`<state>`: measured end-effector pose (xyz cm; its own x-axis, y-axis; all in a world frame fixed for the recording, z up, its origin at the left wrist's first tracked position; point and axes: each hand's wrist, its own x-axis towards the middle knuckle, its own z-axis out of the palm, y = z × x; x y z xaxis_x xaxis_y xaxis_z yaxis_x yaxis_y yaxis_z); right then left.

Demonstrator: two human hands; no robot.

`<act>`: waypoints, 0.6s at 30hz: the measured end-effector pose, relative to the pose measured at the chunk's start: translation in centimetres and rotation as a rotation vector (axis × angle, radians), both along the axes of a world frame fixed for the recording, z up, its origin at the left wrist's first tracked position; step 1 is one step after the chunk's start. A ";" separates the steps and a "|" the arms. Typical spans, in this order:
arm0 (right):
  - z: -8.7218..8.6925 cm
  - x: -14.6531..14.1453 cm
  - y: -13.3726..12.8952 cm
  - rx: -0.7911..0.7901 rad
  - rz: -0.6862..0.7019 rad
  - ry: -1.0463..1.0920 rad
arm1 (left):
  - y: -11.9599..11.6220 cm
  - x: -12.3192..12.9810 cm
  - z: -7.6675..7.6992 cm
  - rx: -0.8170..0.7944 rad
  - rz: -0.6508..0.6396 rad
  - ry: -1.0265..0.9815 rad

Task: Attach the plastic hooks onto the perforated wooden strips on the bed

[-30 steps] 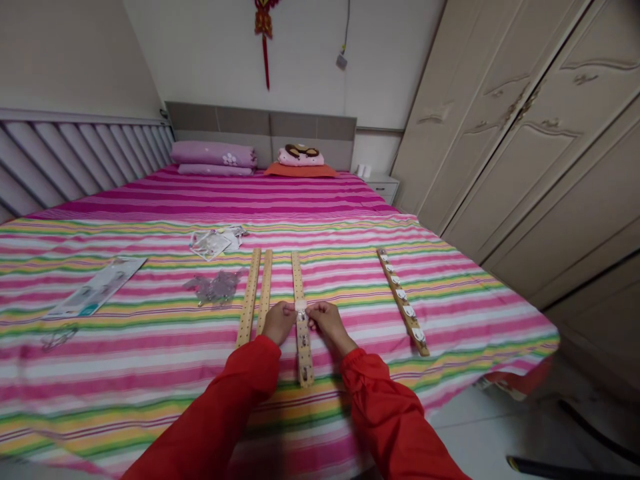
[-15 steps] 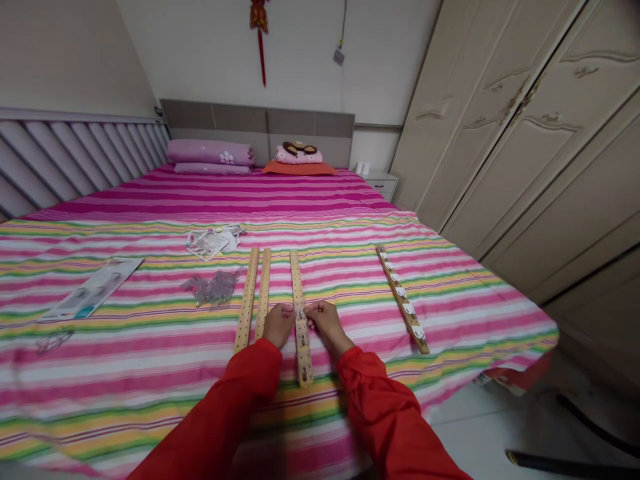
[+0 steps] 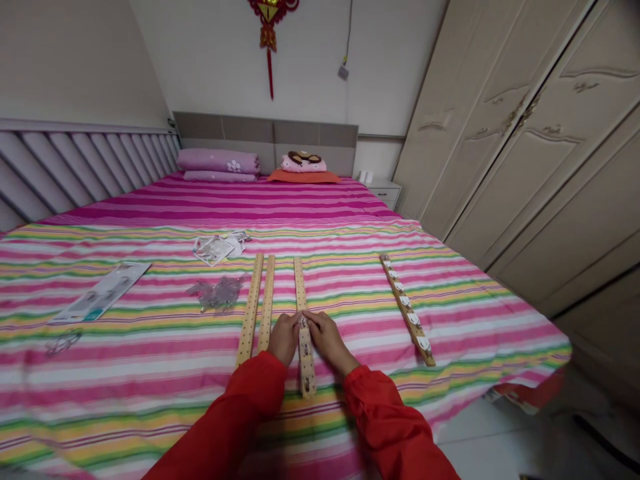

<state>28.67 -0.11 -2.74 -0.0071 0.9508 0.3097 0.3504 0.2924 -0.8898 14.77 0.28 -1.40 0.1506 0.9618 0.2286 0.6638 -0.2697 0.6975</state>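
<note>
A narrow wooden strip with rows of holes (image 3: 300, 287) lies lengthwise on the striped bedsheet. Several small shiny metal fittings sit along its near half. My left hand (image 3: 283, 339) comes in from the left side and my right hand (image 3: 327, 337) from the right. Both are closed, their fingertips nearly meeting over the strip at the farthest small metal fitting (image 3: 303, 323). The fitting's exact shape is too small to make out, and fingers partly cover it. Two more perforated wooden strips (image 3: 251, 307) (image 3: 267, 293) lie just left of my left hand.
On the right lies a wooden strip (image 3: 407, 310) carrying several white round pieces. To the left are a clear plastic bag of small parts (image 3: 217, 293), opened packaging (image 3: 220, 248), a long blister card (image 3: 103, 293) and thin metal rings (image 3: 64, 341). A wardrobe (image 3: 530, 167) stands at right.
Both hands' fingertips have drawn together over the metal fitting on the middle strip. The whole view has shifted slightly, with the scene sitting lower in the picture.
</note>
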 end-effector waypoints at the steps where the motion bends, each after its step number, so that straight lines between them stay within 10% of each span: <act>1: -0.1 0.1 0.1 0.009 0.013 -0.073 | 0.0 0.0 0.0 -0.011 -0.010 0.014; 12: -0.9 0.2 1.4 -0.092 0.103 -0.193 | 0.7 0.0 -1.0 -0.128 -0.070 -0.116; 18: -0.4 0.6 1.5 -0.170 0.092 0.183 | 1.2 -0.1 -0.8 -0.209 0.011 -0.174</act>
